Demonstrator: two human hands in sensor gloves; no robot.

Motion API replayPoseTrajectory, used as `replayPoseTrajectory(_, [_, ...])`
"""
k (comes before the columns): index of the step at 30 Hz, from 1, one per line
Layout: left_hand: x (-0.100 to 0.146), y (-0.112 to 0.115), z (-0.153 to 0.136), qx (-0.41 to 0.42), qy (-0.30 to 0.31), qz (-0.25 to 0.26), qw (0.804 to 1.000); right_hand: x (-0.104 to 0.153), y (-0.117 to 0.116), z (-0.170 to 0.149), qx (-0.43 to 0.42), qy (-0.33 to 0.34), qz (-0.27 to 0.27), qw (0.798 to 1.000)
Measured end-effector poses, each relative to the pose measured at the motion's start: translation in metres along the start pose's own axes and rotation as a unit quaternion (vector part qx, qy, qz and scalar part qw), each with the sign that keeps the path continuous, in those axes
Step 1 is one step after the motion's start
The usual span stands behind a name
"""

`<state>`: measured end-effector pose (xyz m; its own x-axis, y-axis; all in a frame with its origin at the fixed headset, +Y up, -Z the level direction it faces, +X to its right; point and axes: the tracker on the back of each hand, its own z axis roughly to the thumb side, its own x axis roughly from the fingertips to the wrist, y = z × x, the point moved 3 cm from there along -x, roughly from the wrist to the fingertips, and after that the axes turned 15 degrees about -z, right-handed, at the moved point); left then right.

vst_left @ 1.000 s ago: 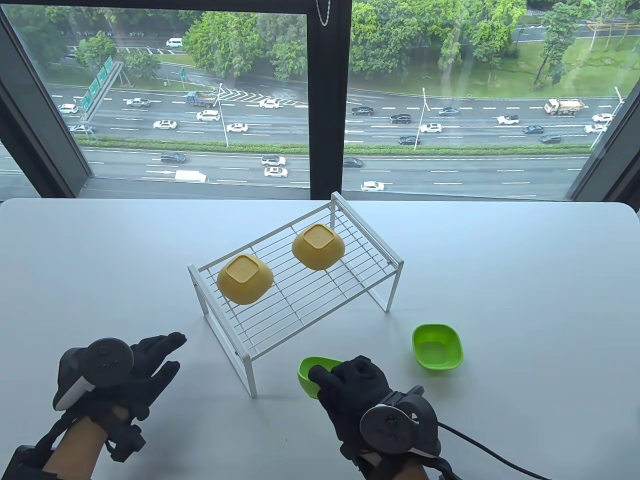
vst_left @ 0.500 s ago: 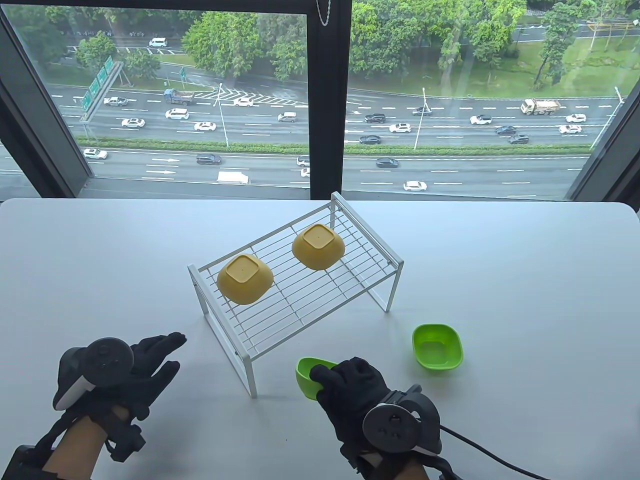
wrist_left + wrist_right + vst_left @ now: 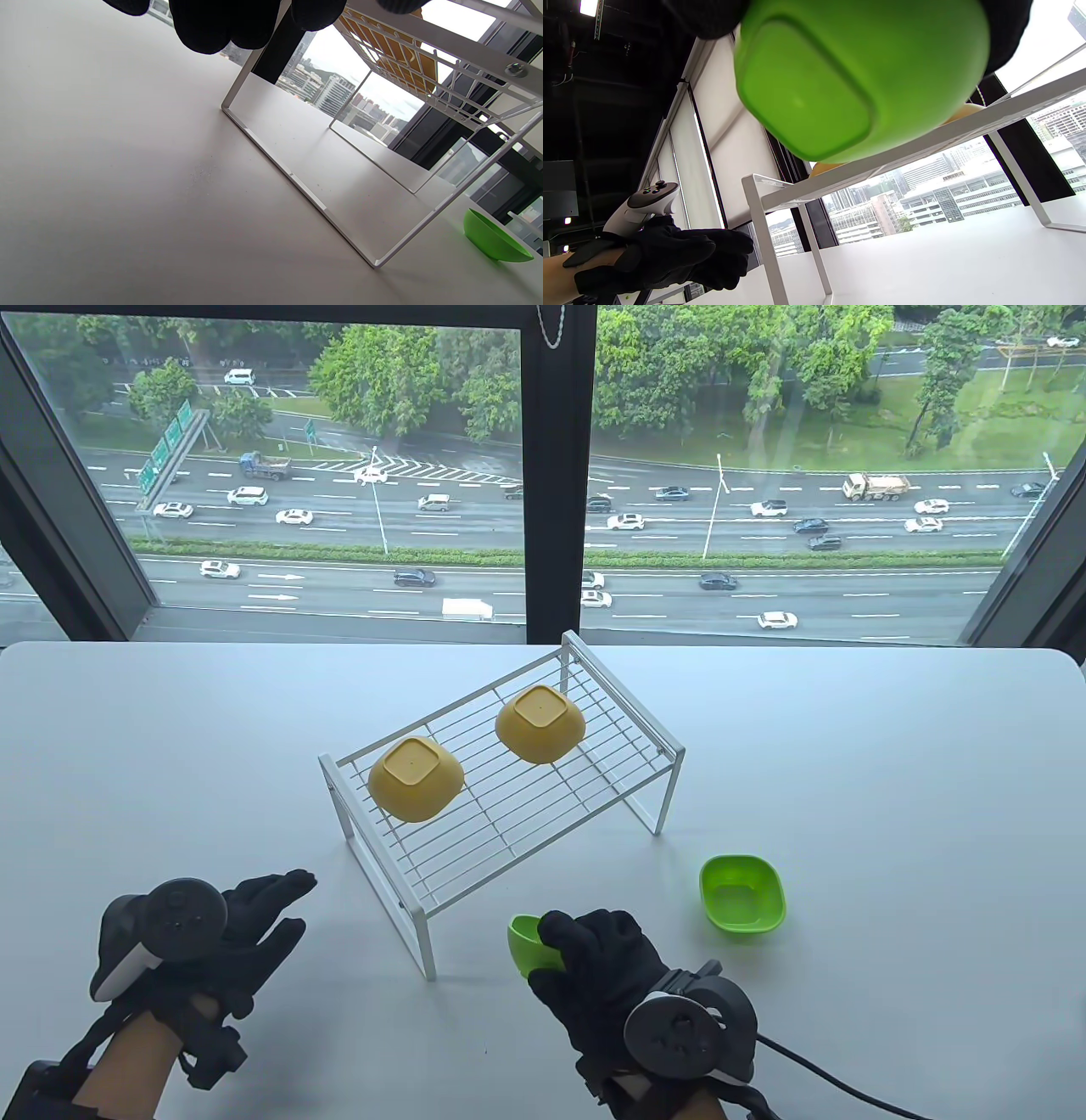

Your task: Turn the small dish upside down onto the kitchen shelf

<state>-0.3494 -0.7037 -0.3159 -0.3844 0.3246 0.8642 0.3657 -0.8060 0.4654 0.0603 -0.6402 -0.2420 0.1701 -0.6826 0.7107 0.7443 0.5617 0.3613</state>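
My right hand (image 3: 585, 954) grips a small green dish (image 3: 528, 946) at the table's front, just right of the shelf's near leg; the dish is lifted and tipped on its side, its base (image 3: 814, 93) filling the right wrist view. The white wire kitchen shelf (image 3: 509, 806) stands mid-table with two yellow dishes upside down on it, one at left (image 3: 416, 778), one at the back (image 3: 540, 723). A second green dish (image 3: 742, 892) sits upright on the table to the right. My left hand (image 3: 263, 903) rests flat on the table left of the shelf, holding nothing.
The white table (image 3: 891, 780) runs back to a large window. The shelf's front half (image 3: 475, 848) carries no dishes. A black cable (image 3: 814, 1069) trails from my right wrist toward the front right corner. The shelf's leg frame (image 3: 297, 182) stands close by my left fingers.
My right hand has raised the green dish off the table and rolled it onto its side, shifting slightly right. The left hand has stayed still.
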Motion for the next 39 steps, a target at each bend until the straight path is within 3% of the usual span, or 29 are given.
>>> replayPoseTrajectory(14, [0.0, -0.001, 0.0, 0.002, 0.005, 0.004, 1.0, 0.001, -0.014, 0.009, 0.014, 0.007, 0.071, 0.997])
replayPoseTrajectory(30, [0.001, -0.004, -0.002, 0.008, 0.012, 0.008, 1.0, -0.02, 0.003, 0.019, -0.002, 0.033, 0.013, 0.999])
replayPoseTrajectory(39, [0.002, -0.005, -0.002, 0.011, 0.016, 0.009, 1.0, -0.038, -0.004, 0.031, 0.016, 0.036, 0.013, 0.999])
